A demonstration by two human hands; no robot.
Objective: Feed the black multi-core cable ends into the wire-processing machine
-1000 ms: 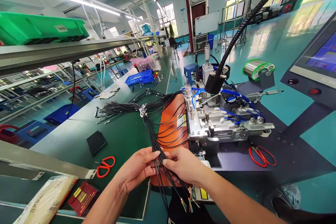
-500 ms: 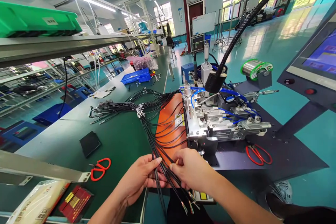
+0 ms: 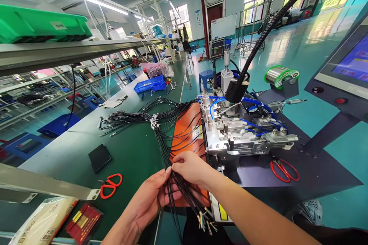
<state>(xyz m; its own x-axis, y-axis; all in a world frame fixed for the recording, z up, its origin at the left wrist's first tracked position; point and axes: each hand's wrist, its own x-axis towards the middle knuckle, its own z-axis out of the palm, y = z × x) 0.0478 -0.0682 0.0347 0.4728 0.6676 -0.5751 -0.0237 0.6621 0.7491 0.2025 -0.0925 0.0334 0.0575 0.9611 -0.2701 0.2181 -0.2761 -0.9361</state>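
Note:
A bundle of thin black cables (image 3: pixel 162 143) runs toward me over the green bench and an orange sheet (image 3: pixel 184 132). Their near ends are stripped to coloured wires (image 3: pixel 202 220), hanging past the bench edge. My left hand (image 3: pixel 153 189) is closed around the cables from below, its thumb on top. Against that thumb, my right hand (image 3: pixel 188 166) pinches the upper side of the same bundle; its fingertips are partly hidden. Farther up, white connectors (image 3: pixel 154 121) gather where the cables cross another black cable bunch (image 3: pixel 123 118).
Right of the cables stands a metal machine (image 3: pixel 230 130) with blue hoses. Red-handled scissors (image 3: pixel 111 186) lie left of my hands, another red-handled pair (image 3: pixel 284 170) lies by the machine. A black box (image 3: pixel 99 158), blue tray (image 3: pixel 149 84) and solder spool (image 3: pixel 280 75) are around.
My right hand has moved up and left along the cables, to my left thumb. The loose wire ends have drawn closer together. My left hand has barely shifted.

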